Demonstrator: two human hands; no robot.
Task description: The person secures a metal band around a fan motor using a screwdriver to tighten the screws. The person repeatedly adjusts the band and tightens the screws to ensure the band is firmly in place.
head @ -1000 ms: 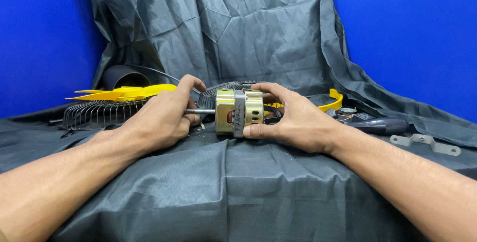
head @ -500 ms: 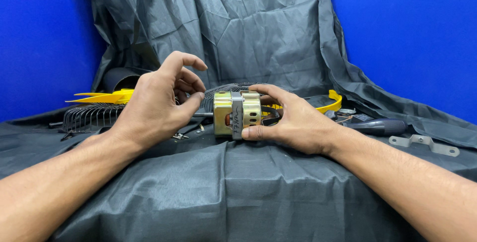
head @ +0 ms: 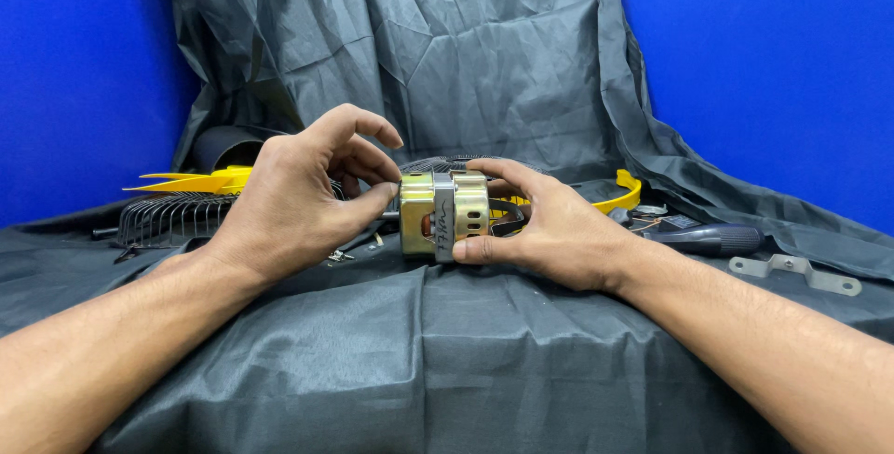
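Observation:
A small electric motor (head: 445,216) with a brass-coloured casing and a grey middle band lies on its side on a dark grey cloth (head: 438,361). My right hand (head: 559,230) grips it from the right, thumb on the near side and fingers over the top. My left hand (head: 289,203) is at the motor's left end. Its thumb presses against the casing and its middle fingers curl in where the shaft comes out, while the index finger stays raised. The shaft itself is hidden by those fingers.
A black wire fan guard (head: 168,218) and a yellow fan blade (head: 200,181) lie at the left, with a dark round part (head: 223,147) behind. Right of the motor are a yellow ring (head: 626,195), a dark-handled screwdriver (head: 712,238) and a metal bracket (head: 792,274). Blue walls stand on both sides.
My left hand lifted off the motor's left end with fingers spread, then came back down and closed on that end. My right hand kept its grip throughout.

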